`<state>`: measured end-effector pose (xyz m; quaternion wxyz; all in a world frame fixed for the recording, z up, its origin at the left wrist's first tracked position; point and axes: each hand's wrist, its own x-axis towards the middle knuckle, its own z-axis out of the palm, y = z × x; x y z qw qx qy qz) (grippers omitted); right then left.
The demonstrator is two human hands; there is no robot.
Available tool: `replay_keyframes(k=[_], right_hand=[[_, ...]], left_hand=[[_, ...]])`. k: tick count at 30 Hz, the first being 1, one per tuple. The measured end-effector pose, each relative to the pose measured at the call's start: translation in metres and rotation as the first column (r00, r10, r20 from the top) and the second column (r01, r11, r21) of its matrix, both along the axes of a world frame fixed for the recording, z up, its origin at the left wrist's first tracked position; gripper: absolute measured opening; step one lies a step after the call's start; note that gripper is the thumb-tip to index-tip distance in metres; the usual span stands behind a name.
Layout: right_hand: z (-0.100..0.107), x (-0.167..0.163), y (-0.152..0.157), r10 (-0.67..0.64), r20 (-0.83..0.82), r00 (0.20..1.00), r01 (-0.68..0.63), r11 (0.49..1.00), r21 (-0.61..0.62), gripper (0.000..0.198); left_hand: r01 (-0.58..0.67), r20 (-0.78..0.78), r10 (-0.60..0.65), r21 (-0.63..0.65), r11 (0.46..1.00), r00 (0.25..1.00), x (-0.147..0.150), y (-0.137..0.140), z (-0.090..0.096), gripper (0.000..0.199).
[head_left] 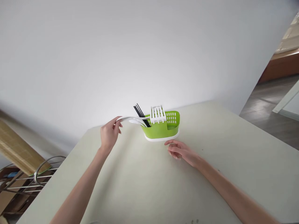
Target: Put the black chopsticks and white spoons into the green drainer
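Note:
A green utensil caddy (156,131) with slotted walls and a white base stands on the table against the wall. My left hand (110,132) is closed on one end of a white spoon (128,118), whose thin far end reaches over the caddy's left side. Another white spoon (136,122) leans out of the left compartment beside several black chopsticks (139,112). Across the middle of the caddy sits a white slotted rack (158,114). Just in front of the white base, my right hand (178,150) is empty, its fingers loosely bent and apart.
The pale table (144,183) meets a white wall (149,56) behind the caddy. Off the table's left edge are a metal wire rack (35,179) and a tan roll (20,149). A floor (271,99) shows beyond the right edge.

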<state>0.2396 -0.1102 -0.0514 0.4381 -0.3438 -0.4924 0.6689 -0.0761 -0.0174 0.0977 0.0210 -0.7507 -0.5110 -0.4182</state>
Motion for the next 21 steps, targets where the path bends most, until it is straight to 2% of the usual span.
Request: replay_keyframes(k=[3, 8, 14, 21], right_hand=[[0.002, -0.001, -0.001, 0.004, 0.003, 1.0, -0.004, 1.0, -0.003, 0.046], [0.003, -0.001, -0.001, 0.005, 0.008, 1.0, -0.005, 1.0, -0.009, 0.045], [0.001, 0.0, -0.001, 0.009, 0.016, 1.0, -0.009, 1.0, -0.007, 0.042], [0.004, -0.001, -0.002, -0.004, 0.044, 0.999, 0.004, 1.0, 0.005, 0.04]], left_hand=[[0.036, -0.195, -0.027, 0.044, 0.998, 0.98, 0.009, 0.0, -0.004, 0.032], [0.032, -0.334, -0.004, 0.077, 0.997, 0.942, 0.019, 0.001, -0.019, 0.037], [0.045, -0.401, -0.034, 0.019, 0.999, 0.915, 0.029, 0.001, -0.027, 0.038], [0.093, -0.374, -0.074, 0.033, 0.995, 0.924, 0.029, 0.0, -0.035, 0.037]])
